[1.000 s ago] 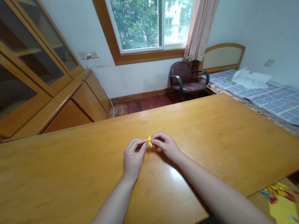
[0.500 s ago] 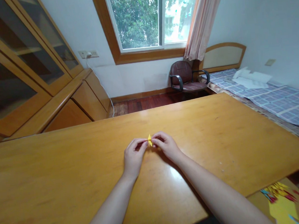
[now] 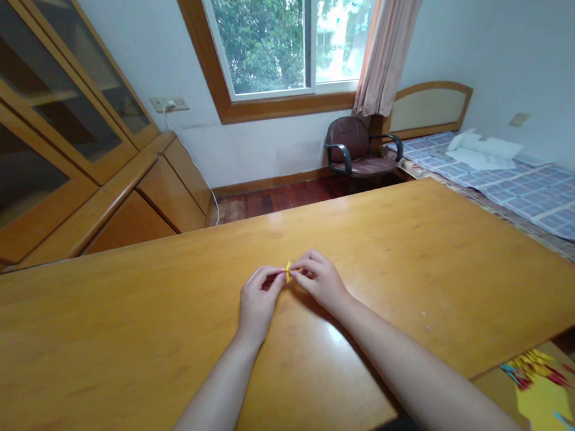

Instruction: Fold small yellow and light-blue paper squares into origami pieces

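A tiny folded yellow paper piece [image 3: 288,270] sits pinched between both my hands above the middle of a long wooden table [image 3: 127,334]. My left hand [image 3: 257,304] grips its left side with thumb and fingertips closed. My right hand [image 3: 320,280] pinches its right side, fingers curled over it so only a sliver of yellow shows. Both wrists hover just over the tabletop.
Wooden cabinets with glass doors [image 3: 37,135] run along the left. A dark red office chair [image 3: 354,147] stands under the window [image 3: 286,33]. A bed with a checked cover [image 3: 529,190] lies at the right. Yellow and coloured paper sheets [image 3: 539,381] lie on a lower surface at bottom right.
My right fingers have closed further over the yellow paper, so less of it shows. The hands stay in the same place on the table.
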### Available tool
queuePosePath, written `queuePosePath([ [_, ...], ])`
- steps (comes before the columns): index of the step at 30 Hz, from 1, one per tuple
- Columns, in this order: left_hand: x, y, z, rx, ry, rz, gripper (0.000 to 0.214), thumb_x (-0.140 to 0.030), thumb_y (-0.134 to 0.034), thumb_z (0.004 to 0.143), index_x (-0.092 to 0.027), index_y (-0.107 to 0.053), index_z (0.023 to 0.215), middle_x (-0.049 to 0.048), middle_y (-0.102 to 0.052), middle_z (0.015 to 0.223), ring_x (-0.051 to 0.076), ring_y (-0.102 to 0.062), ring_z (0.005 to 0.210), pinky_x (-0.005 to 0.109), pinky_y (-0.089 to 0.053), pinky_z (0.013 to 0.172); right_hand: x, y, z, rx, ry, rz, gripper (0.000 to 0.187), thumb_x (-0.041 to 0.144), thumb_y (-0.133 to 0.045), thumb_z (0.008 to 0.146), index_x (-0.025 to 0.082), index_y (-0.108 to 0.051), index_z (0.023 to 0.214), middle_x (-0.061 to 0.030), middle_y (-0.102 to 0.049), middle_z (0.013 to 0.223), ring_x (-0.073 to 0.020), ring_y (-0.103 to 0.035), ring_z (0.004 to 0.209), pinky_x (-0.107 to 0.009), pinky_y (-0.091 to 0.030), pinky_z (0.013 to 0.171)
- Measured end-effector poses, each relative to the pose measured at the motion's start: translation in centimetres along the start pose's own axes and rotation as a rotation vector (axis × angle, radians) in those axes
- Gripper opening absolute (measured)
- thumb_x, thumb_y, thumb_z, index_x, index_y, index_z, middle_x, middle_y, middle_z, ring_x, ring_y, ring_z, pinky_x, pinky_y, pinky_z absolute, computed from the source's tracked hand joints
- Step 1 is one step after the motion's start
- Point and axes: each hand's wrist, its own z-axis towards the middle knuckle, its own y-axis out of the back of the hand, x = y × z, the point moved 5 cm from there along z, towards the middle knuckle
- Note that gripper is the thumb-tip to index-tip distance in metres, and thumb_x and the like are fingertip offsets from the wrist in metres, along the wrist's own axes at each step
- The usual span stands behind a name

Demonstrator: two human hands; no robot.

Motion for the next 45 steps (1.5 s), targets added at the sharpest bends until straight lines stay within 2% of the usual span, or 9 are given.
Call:
queuePosePath([
  [16,-0.1,0.1,0.1,-0.012,0.016,0.048,0.014,-0.032,-0.064,0.086,-0.020,-0.071,0.085,0.0031,-0.070,0.084,0.017,-0.066,0.078,0.027,-0.053,0.072,1.1,0.0,-0.4,0.051,0.131,-0.306,0.016,0.025,-0.059,0.091,0.025,-0.074,0.095,-0.0061,-0.064,0.088,-0.0172,-0.059,0.078,-0.029,-0.046,0.073],
  [26,-0.5,0.2,0.2,-0.037,0.014,0.084,0.015,-0.032,-0.064,0.084,-0.020,-0.072,0.082,0.0036,-0.071,0.081,0.018,-0.066,0.075,0.027,-0.054,0.069,1.4,-0.1,-0.6,0.045,0.132,-0.364,0.017,0.027,-0.057,0.092,0.025,-0.074,0.094,-0.0062,-0.065,0.087,-0.0168,-0.059,0.075,-0.028,-0.046,0.070],
  [45,-0.2,-0.1,0.2,0.012,-0.002,0.112,0.015,-0.031,-0.061,0.088,-0.020,-0.072,0.087,0.0037,-0.072,0.088,0.018,-0.067,0.082,0.027,-0.052,0.074,1.0,0.0,-0.5,0.041,0.110,-0.366,0.017,0.028,-0.057,0.094,0.024,-0.073,0.095,-0.0063,-0.064,0.089,-0.0160,-0.060,0.076,-0.026,-0.046,0.070],
])
